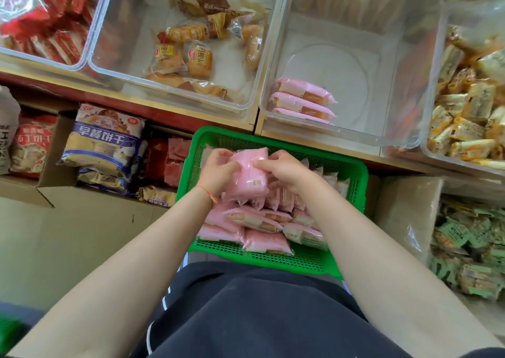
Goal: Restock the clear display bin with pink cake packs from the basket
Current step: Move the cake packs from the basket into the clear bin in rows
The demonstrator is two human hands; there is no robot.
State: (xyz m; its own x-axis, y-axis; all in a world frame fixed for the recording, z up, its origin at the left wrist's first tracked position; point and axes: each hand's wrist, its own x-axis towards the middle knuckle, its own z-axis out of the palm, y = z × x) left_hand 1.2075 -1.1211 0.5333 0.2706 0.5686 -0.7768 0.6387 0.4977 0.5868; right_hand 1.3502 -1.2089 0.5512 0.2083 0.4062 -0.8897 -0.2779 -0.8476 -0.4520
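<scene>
Head view: the green basket (352,183) holds a heap of pink cake packs (254,221); the clear display bin (341,57) holds three more pink packs (303,101) at its near left corner. Above the basket, the left hand (216,169) and right hand (281,166) grip one stack of packs (250,177) — fingers curled round its sides. Neighbouring bins hold orange bread packs (191,57) and yellow snacks (464,112).

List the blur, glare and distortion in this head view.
Head view: motion blur smears the red packs at top left; bright glare washes the clear display bin walls; wide-angle distortion bows the shelf edges; the hands, left and right, and the pink cake packs they hold are fairly sharp.
</scene>
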